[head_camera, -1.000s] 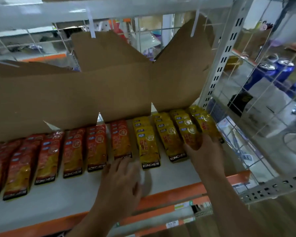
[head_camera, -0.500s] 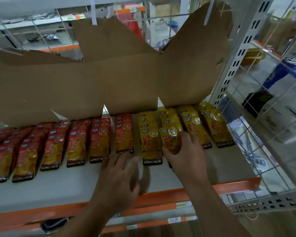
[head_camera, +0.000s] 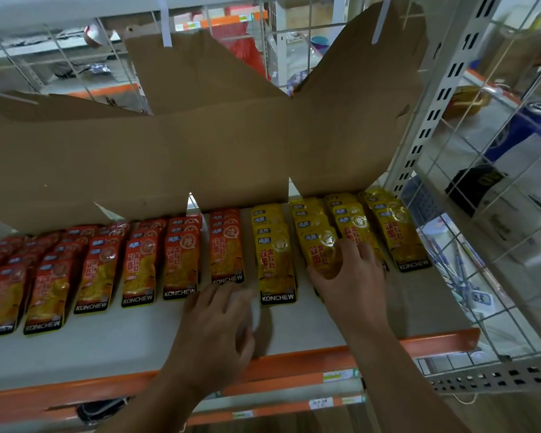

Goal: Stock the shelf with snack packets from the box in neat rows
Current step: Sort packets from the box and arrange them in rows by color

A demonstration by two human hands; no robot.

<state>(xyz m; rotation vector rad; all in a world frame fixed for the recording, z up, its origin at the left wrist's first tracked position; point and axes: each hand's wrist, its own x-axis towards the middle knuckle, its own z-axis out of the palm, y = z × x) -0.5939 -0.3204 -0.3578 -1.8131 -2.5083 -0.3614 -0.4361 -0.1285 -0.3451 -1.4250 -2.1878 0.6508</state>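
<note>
On the white shelf (head_camera: 132,342), red snack packets (head_camera: 181,264) and yellow snack packets (head_camera: 275,264) lay in overlapping rows before the opened cardboard box (head_camera: 200,157). The right hand (head_camera: 353,282) pressed spread, nearly straight fingers onto one yellow row's front packet (head_camera: 320,248). The left hand (head_camera: 216,326) rested relaxed and empty just before the rows.

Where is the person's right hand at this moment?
In the head view, right of centre: the right hand lies over the front of the middle yellow packet rows on the shelf, right of the left hand.
</note>
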